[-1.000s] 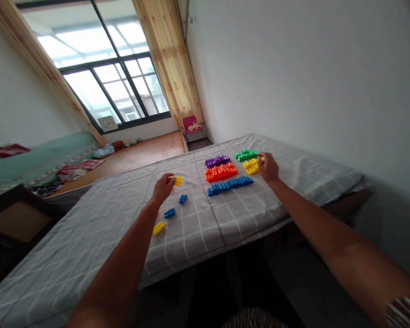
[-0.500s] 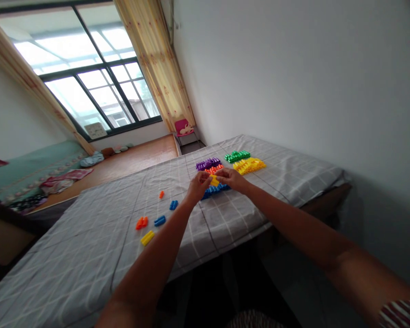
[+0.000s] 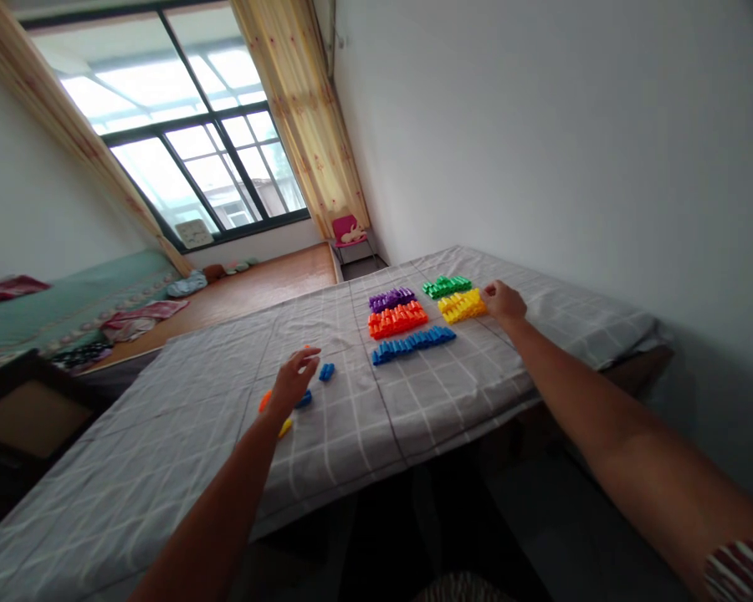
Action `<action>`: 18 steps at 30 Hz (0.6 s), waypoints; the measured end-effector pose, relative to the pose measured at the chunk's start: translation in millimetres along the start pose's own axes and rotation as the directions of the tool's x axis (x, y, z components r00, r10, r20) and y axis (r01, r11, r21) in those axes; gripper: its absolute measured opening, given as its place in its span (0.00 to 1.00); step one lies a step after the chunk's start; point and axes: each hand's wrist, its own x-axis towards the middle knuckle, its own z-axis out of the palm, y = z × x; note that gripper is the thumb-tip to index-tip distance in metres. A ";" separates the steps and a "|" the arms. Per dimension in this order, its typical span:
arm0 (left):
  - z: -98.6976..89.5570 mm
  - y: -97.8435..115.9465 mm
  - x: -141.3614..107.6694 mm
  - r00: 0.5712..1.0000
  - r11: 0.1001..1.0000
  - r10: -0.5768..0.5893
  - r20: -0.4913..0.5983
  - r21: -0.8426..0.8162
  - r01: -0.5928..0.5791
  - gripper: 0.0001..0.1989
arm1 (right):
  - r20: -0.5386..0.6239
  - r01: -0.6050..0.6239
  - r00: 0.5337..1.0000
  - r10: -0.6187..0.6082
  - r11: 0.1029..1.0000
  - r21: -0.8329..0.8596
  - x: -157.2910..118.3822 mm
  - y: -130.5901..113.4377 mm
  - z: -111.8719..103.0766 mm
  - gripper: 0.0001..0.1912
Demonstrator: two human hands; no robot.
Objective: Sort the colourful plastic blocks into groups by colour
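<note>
My left hand hovers above the loose plastic blocks on the left, its fingers apart and holding nothing. Just right of its fingertips lies a small blue block. Partly covered by this hand and wrist are another blue block, an orange block and a yellow block. At the right end of the yellow block pile, my right hand has its fingers pinched on a yellow block, mostly hidden by the fingertips.
Beside the yellow pile are sorted groups of green, purple, orange and blue blocks. All rest on a grey checked bedsheet. A white wall rises on the right; a pink chair stands beyond.
Both hands were together over the groups with a yellow block between them. The right has moved right to the yellow pile; the left has let go and moved left over the loose blocks.
</note>
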 end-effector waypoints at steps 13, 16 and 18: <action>-93.2 -57.2 -35.3 0.953 0.915 -0.303 0.002 0.281 0.290 0.23 | -0.308 0.032 0.951 0.027 0.983 0.183 4.8 37.0 34.6 0.17; -85.4 -53.5 -32.8 0.947 0.918 -0.299 0.117 0.308 0.252 0.26 | -0.350 0.056 0.937 0.005 0.985 0.164 5.7 45.4 35.7 0.17; -86.7 -52.0 -30.9 0.923 0.923 -0.319 0.216 0.292 0.251 0.30 | -0.343 0.072 0.939 -0.016 0.986 0.149 5.3 46.8 32.9 0.18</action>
